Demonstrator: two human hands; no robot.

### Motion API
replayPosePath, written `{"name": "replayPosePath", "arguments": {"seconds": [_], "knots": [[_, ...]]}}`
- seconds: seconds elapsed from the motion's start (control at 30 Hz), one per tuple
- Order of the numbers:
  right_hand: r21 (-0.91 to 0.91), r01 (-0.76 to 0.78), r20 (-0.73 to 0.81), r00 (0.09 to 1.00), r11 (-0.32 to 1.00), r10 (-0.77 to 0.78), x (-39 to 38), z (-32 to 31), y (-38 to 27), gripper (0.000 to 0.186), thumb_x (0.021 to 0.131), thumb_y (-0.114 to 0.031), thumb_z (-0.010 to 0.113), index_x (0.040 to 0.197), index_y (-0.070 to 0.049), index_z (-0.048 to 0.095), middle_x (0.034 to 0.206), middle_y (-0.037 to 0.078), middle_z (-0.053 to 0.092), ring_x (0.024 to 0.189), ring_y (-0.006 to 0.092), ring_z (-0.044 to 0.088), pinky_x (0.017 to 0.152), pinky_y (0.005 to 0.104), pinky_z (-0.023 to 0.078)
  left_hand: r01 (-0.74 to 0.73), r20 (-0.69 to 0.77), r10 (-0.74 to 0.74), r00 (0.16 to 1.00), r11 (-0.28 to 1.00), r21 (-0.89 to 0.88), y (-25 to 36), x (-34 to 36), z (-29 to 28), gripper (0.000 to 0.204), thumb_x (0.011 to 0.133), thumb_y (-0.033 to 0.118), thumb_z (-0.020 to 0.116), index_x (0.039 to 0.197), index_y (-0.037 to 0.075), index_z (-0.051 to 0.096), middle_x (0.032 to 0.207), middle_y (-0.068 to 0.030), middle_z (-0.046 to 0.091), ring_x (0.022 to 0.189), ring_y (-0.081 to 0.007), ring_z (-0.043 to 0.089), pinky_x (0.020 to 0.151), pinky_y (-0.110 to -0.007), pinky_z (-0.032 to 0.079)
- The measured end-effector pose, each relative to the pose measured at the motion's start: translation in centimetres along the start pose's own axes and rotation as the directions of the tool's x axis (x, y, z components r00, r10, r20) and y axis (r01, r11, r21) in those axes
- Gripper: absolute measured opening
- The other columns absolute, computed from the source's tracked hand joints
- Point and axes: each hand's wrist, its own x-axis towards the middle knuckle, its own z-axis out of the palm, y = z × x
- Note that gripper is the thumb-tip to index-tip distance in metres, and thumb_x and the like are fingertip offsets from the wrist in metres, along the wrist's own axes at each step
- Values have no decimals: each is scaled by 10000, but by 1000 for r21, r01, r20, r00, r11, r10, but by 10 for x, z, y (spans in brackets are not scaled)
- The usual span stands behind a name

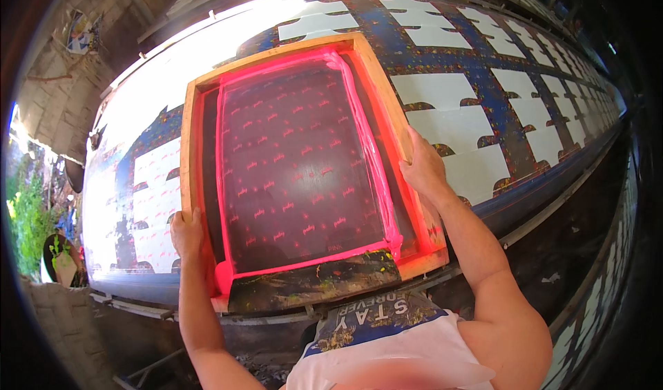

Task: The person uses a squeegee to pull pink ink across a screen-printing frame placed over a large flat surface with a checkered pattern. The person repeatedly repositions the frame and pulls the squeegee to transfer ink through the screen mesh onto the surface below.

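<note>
A wooden-framed printing screen [276, 60] lies tilted slightly over the long table, between my two hands. Its dark mesh [290, 176] carries rows of small pink marks, and thick bright pink ink [373, 158] runs along the right side, with more at the near edge. My left hand [186, 234] is closed around the left wooden rail. Higher up on the opposite rail, my right hand [424, 167] grips with its fingers wrapped over the wood. A dark, paint-spattered strip [314, 283] covers the near end. Whether the underside touches the table is hidden.
White cut fabric pieces [442, 93] lie in rows on the dark, paint-speckled table [497, 138]. At left, some pieces [155, 214] show small pink prints. A rail [552, 214] follows the table's near edge. Green plants [31, 214] and a block wall [52, 107] stand beyond the left end.
</note>
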Motion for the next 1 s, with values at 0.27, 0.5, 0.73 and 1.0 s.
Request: {"name": "replayPosePath", "arguments": {"seconds": [0.27, 0.5, 0.73, 1.0], "knots": [[-2, 18, -41, 999, 1000, -18, 1, -8, -9, 756, 886, -60, 786, 1612, -122, 582, 1476, 210, 706, 1367, 408, 677, 1154, 478, 548, -57, -15, 55, 998, 971, -231, -24, 4, 8, 439, 884, 318, 932, 1009, -70, 768, 998, -264, 760, 944, -461, 724, 879, -556, 555], [28, 127, -70, 990, 992, -124, 7, -51, -23, 629, 883, -64, 735, 1507, -129, 684, 1259, 198, 749, 1230, 417, 700, 1046, 518, 565, 65, 136, -15, 991, 926, -373, -7, 11, -13, 309, 839, 169, 930, 926, -90, 786, 785, -178, 733, 716, -276, 681, 709, -459, 536], [54, 72, -77, 995, 996, -68, 30, -91, 20, 626, 883, -34, 729, 1503, -110, 690, 1305, 185, 749, 1221, 379, 720, 1033, 475, 573, 80, 159, 4, 987, 850, -521, 59, -15, -27, 203, 848, 99, 906, 930, -61, 812, 845, -102, 778, 726, -191, 668, 704, -403, 543], [90, 77, -135, 989, 993, -64, 57, -131, 154, 667, 893, -29, 715, 1552, -106, 639, 1388, 220, 723, 1327, 413, 687, 1123, 499, 555, 35, 112, 43, 993, 792, -610, 175, -73, -1, 249, 849, 83, 920, 1027, -67, 832, 894, -108, 806, 783, -195, 731, 754, -372, 585]]}}
